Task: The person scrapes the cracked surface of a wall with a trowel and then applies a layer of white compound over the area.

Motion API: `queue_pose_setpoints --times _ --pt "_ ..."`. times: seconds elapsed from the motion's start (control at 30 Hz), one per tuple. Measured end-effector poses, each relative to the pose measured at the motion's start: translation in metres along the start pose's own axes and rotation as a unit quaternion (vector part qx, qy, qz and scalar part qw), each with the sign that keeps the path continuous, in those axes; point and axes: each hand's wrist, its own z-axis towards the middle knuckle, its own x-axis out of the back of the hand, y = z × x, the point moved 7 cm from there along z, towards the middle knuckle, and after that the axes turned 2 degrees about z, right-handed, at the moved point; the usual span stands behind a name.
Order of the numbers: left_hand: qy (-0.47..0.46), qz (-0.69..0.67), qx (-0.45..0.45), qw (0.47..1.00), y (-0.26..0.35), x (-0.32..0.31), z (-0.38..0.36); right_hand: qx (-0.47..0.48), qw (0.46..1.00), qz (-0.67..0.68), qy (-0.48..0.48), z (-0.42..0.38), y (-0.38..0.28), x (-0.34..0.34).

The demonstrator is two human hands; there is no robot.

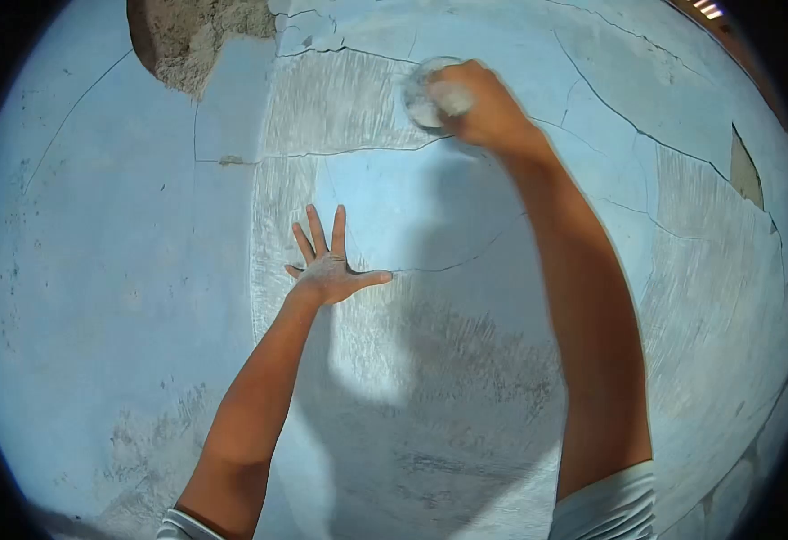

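My left hand (pixel 328 274) lies flat against the light blue wall (pixel 106 234), its fingers spread and pale dust on its back. Higher up and to the right, my right hand (pixel 486 103) is closed on a round grey-white pad (pixel 421 97) pressed to the wall. The pad is smeared by motion, so its exact kind does not show. Beside it on the left is a scraped patch (pixel 335 103) with pale vertical streaks. A crack (pixel 358 153) runs across the wall just below that patch.
At the upper left, a broken-out hole (pixel 210 45) bares rough brown material. A chipped spot (pixel 746 166) shows at the right. Further scuffed, streaked paint (pixel 475 369) lies below my hands, partly in my shadow. Dark cracks cross the upper right.
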Motion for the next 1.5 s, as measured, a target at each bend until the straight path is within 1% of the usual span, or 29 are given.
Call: queue_pose_setpoints --times 0.07,0.17,0.27,0.3,0.4,0.43,0.53,0.57,0.67,0.7,0.8,0.83,0.93,0.97,1.07,1.1,1.2,1.23,1.27,1.3,1.33,1.37,1.47,1.5 --pt "0.0 -0.009 -0.005 1.0 0.001 -0.002 -0.001 -0.078 0.994 -0.053 0.048 0.006 -0.019 0.0" --pt "-0.002 -0.004 -0.003 1.0 -0.002 -0.001 0.001 -0.156 0.983 -0.034 -0.095 0.017 -0.009 0.027" --pt "-0.004 0.003 0.009 1.0 -0.001 0.001 -0.001 -0.155 0.987 -0.007 -0.03 -0.007 -0.017 0.039" --pt "0.0 -0.004 0.003 1.0 0.0 0.002 -0.004 -0.058 0.998 -0.016 -0.028 -0.003 -0.005 0.016" --pt "-0.006 0.0 0.002 1.0 0.002 0.001 -0.003 -0.068 0.996 -0.036 0.033 0.005 -0.012 0.007" --pt "-0.007 0.002 0.005 1.0 0.001 -0.001 -0.004 -0.105 0.993 -0.023 -0.042 0.015 -0.002 0.006" --pt "0.0 0.01 0.008 1.0 -0.001 0.001 -0.001 -0.143 0.989 -0.007 -0.048 -0.007 0.005 0.038" --pt "-0.002 0.005 0.007 1.0 0.0 0.0 0.001 -0.146 0.986 0.01 -0.081 -0.012 0.004 0.038" --pt "-0.003 0.005 0.011 1.0 0.0 -0.001 0.0 -0.01 0.999 -0.029 -0.014 0.004 -0.003 0.0" --pt "0.001 0.013 0.011 1.0 0.0 -0.001 0.001 -0.034 0.996 -0.005 0.081 0.003 -0.014 0.002" --pt "0.001 0.002 0.007 1.0 0.002 -0.001 -0.003 -0.132 0.99 -0.023 -0.037 0.025 -0.015 0.007" --pt "0.002 0.001 0.004 1.0 0.001 0.001 -0.002 -0.127 0.99 0.013 -0.053 0.019 -0.016 0.024" --pt "-0.006 0.012 0.005 1.0 0.001 0.003 -0.002 -0.12 0.992 -0.044 -0.026 0.0 -0.023 0.041" --pt "-0.011 0.009 0.012 1.0 0.001 0.002 -0.003 -0.134 0.989 -0.031 -0.058 -0.004 -0.026 0.036" --pt "-0.006 0.006 0.003 1.0 0.002 0.001 -0.004 -0.103 0.992 -0.07 -0.025 0.005 -0.024 0.005" --pt "-0.012 0.009 0.005 1.0 0.002 0.001 -0.002 -0.1 0.992 -0.079 -0.009 0.007 -0.022 0.006" --pt "-0.002 0.009 0.001 1.0 0.0 0.001 -0.001 -0.092 0.994 0.049 -0.046 -0.004 0.0 0.027" --pt "0.002 0.008 -0.003 1.0 -0.001 0.0 0.001 -0.126 0.99 0.036 -0.06 -0.009 0.005 0.03" --pt "0.008 0.009 0.0 1.0 -0.003 0.0 0.006 -0.058 0.997 0.041 -0.019 -0.006 0.003 0.026" --pt "0.009 0.013 0.004 1.0 -0.004 -0.001 0.006 0.005 0.999 0.05 0.021 -0.009 0.008 0.009" --pt "0.008 0.018 0.007 1.0 -0.003 -0.003 0.005 0.066 0.994 0.058 0.061 -0.011 -0.001 0.007" --pt "0.0 0.009 0.01 1.0 -0.003 -0.002 0.003 -0.017 0.998 0.055 0.0 0.0 0.011 -0.008" --pt "-0.007 0.008 0.013 1.0 0.0 0.0 -0.001 -0.106 0.994 -0.035 -0.011 0.012 -0.02 0.006" --pt "-0.005 0.011 0.013 1.0 0.0 -0.001 -0.001 -0.121 0.992 -0.008 -0.015 0.011 -0.019 0.014"
